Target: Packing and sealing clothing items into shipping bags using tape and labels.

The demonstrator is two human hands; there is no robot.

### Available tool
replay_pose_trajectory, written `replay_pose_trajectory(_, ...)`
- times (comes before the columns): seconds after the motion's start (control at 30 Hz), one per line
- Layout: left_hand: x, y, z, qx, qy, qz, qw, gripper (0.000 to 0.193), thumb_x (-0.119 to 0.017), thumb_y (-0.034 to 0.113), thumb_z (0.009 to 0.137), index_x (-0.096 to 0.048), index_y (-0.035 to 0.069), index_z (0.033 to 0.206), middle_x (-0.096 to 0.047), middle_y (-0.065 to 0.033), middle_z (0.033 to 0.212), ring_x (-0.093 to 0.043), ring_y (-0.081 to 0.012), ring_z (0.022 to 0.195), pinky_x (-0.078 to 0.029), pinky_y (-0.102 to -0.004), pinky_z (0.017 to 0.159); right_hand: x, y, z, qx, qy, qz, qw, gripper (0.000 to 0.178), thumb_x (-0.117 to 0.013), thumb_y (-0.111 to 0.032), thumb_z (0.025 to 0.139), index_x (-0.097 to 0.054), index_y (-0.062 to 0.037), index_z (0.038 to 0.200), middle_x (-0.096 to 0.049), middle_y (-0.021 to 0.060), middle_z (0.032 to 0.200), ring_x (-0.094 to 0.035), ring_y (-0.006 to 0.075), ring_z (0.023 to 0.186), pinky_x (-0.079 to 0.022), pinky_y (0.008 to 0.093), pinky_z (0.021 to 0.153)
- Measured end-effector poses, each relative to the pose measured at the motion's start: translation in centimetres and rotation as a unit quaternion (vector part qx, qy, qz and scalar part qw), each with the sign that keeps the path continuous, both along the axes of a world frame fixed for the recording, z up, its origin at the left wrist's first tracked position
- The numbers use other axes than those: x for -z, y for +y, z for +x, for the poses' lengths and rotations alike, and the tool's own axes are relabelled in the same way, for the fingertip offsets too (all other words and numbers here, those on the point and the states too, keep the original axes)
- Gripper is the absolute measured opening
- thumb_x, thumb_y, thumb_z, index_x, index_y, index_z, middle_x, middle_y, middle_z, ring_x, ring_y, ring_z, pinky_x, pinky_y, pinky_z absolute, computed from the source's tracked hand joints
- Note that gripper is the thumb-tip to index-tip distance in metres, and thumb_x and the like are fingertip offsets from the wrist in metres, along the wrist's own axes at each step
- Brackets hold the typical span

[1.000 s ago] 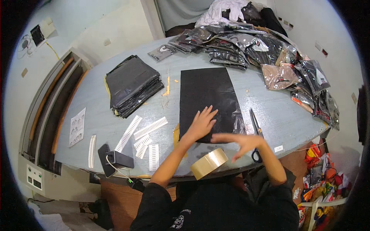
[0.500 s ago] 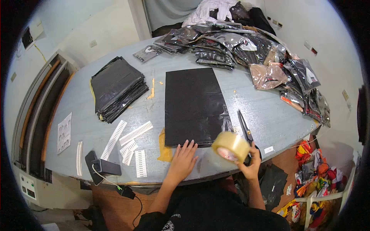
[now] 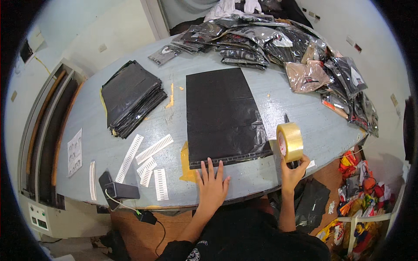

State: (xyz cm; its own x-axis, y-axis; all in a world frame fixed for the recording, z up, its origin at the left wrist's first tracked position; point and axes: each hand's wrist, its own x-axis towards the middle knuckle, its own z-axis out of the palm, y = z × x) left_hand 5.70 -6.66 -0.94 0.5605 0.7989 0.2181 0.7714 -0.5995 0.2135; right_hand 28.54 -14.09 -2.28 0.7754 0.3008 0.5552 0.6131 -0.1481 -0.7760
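While the left hand (image 3: 212, 186) lies flat, palm down with its fingers spread, on the grey tabletop (image 3: 109, 150) at the near edge of a large black plastic mailer bag (image 3: 223, 114), its fingertips just touching the bag's lower sealing strip, the right hand (image 3: 292, 172) holds a roll of clear-tan packing tape (image 3: 290, 142) upright on its edge, fingers curled around the lower part of the roll just beside the bag's near right corner. The bag lies flat in the middle of the table with its long side running away from the person. A dark, thin tool (image 3: 286, 118), partly hidden behind the roll, lies on the table beyond it; what it is cannot be told. To the left of the bag, a stack of similar black bags (image 3: 132, 96) sits well apart from it, and nearer the person lie several white label strips (image 3: 150, 152) fanned on the table, with a small black box-like device (image 3: 122, 190) and its cable at the near left edge. Across the far and right side of the table spreads a heap of garments packed in clear plastic bags (image 3: 278, 41)
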Motion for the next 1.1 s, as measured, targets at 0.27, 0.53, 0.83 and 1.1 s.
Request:
replay_pose_trajectory(0.27, -0.1, -0.2, 7.1, 0.146, -0.077, -0.011, 0.986, 0.050, -0.042, 0.035, 0.090, -0.040, 0.006, 0.131, -0.032, -0.0164, 0.139, -0.025, -0.0363, 0.130, -0.017, -0.0590, 0.101, -1.8, 0.1, 0.2, 0.015, -0.020, -0.051, 0.998, 0.051, -0.074, -0.014, 0.068, -0.044, 0.0031, 0.106, -0.048, 0.0164, 0.098, -0.049, 0.0297, 0.092, -0.040, 0.0357, 0.082)
replay_pose_trajectory(0.53, -0.5, -0.9, 10.2, 0.158, -0.124, -0.024, 0.979, 0.038, -0.048, 0.029, 0.088, -0.052, 0.007, 0.118, -0.048, -0.0121, 0.126, -0.036, -0.0310, 0.124, -0.022, -0.0567, 0.101, -1.5, -1.3, 0.6, -0.080, 0.005, -0.024, 0.997, 0.066, -0.069, -0.032, 0.074, -0.039, 0.0051, 0.119, -0.045, 0.0214, 0.113, -0.044, 0.0344, 0.106, -0.034, 0.0401, 0.092)
replay_pose_trajectory(0.83, 1.2, -1.4, 11.4, 0.182, -0.117, 0.032, 0.976, 0.040, -0.051, 0.025, 0.084, -0.053, 0.003, 0.117, -0.049, -0.0097, 0.125, -0.039, -0.0278, 0.121, -0.024, -0.0537, 0.101, -1.6, -1.4, 8.3, -0.122, 0.192, 0.137, 0.964, 0.023, -0.050, -0.019, 0.090, -0.058, 0.0011, 0.097, -0.055, 0.0101, 0.108, -0.048, 0.0193, 0.107, -0.035, 0.0344, 0.094)
replay_pose_trajectory(1.1, 0.9, -1.0, 11.5, 0.191, -0.118, 0.029, 0.974, 0.041, -0.052, 0.025, 0.084, -0.051, 0.004, 0.120, -0.047, -0.0102, 0.127, -0.037, -0.0284, 0.122, -0.023, -0.0530, 0.101, -0.3, 12.9, 26.5, -0.216, 0.410, 0.216, 0.859, 0.033, -0.057, -0.020, 0.084, -0.054, -0.0058, 0.114, -0.054, 0.0038, 0.112, -0.047, 0.0152, 0.102, -0.033, 0.0300, 0.091)
